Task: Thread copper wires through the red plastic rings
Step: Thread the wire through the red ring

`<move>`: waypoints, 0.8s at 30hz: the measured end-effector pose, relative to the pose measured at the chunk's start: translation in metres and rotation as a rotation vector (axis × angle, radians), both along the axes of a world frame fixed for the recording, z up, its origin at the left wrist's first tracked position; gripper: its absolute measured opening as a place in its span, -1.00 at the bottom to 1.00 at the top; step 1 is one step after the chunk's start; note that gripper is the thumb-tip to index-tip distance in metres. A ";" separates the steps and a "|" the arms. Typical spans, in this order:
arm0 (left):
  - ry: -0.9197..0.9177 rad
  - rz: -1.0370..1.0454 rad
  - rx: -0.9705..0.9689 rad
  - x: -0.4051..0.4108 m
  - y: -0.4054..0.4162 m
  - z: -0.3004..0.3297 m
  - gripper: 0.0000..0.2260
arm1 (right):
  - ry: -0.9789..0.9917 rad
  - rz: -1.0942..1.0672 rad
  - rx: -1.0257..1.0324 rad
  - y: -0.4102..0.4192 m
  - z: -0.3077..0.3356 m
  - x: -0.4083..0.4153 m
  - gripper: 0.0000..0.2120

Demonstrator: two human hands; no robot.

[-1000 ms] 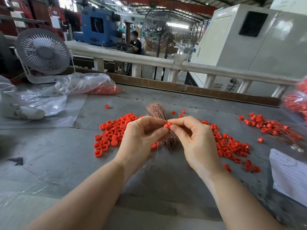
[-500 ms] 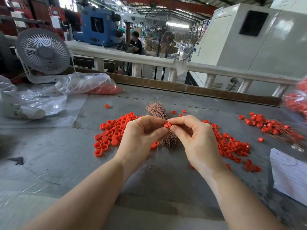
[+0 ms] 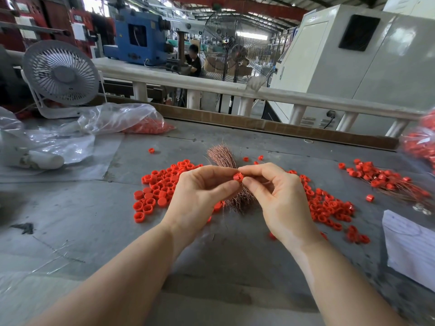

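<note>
A small red plastic ring (image 3: 237,177) is pinched between the fingertips of my left hand (image 3: 200,198) and my right hand (image 3: 279,198), above the middle of the grey table (image 3: 70,220). Behind and under my hands lies a bundle of thin copper wires (image 3: 222,155), partly hidden by my fingers. Any wire at the ring is too fine to make out. Loose red rings (image 3: 160,184) are heaped left of my hands, and more loose rings (image 3: 329,205) lie to the right. Rings with copper wires through them (image 3: 386,178) lie at the far right.
A white desk fan (image 3: 61,76) stands at the back left beside clear plastic bags (image 3: 117,121), one holding red rings. Another bag of rings (image 3: 421,147) sits at the right edge. White paper (image 3: 409,245) lies front right. A white rail (image 3: 235,89) runs behind the table.
Both hands stay pinched on the ring at the same spot; my right fingers have shifted slightly around it. Nothing else on the table has moved.
</note>
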State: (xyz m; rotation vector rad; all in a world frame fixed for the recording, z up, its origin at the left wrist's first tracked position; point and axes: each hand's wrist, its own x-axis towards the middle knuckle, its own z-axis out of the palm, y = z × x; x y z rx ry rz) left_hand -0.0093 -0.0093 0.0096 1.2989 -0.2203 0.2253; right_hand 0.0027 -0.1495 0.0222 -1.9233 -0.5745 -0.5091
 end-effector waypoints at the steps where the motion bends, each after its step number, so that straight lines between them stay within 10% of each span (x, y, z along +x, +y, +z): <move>1: 0.006 -0.003 -0.004 0.000 0.000 0.000 -0.84 | 0.002 -0.001 -0.001 0.000 0.000 0.000 -0.78; 24: 0.105 -0.060 -0.135 0.000 0.001 0.002 -0.87 | -0.006 0.028 -0.015 0.001 0.000 -0.001 -0.80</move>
